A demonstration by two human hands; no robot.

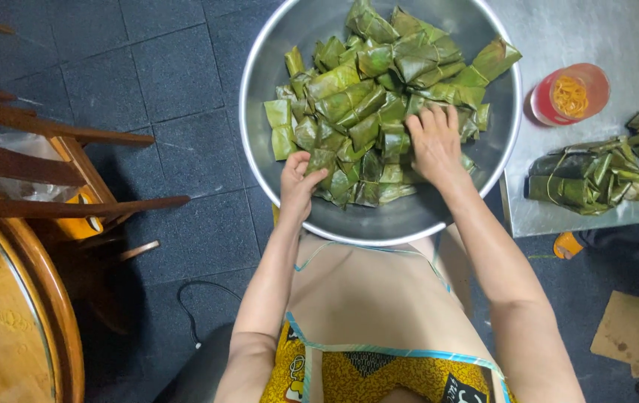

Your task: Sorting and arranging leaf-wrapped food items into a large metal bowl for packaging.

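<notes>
A: Starting at the grip. The left hand [298, 183] curls over a small green leaf-wrapped parcel [324, 160] at the near edge of the heap, fingers clenched around it, thumb side towards the rim.

B: And the right hand [434, 143]?

A: It lies flat, fingers spread, on top of the pile of folded banana-leaf parcels [379, 97]. It presses down on them, but whether it actually grasps one I cannot tell; the fingertips are sunk among the leaves.

B: How do these bundles look to handle?

A: Light and compact, I'd judge, with a firm filling under a pliant leaf skin. The leaf looks glossy, so possibly a bit slick, and the folds could spring open if pinched at a flap. Best taken across the body, over the folded ends, the way the left hand has it.

B: Where does the heap sit?

A: In a wide, round, shiny steel basin [260, 142] resting on the person's lap, above a cream apron with blue trim [364, 298].

B: Further out?

A: To the right, a grey metal tabletop [558, 22] carries tied stacks of leaf parcels [584, 177] and a red plastic cup of orange rubber bands [569, 94]. To the left, a brown wooden chair [58, 157] stands on the dark tiled floor [148, 67].
</notes>
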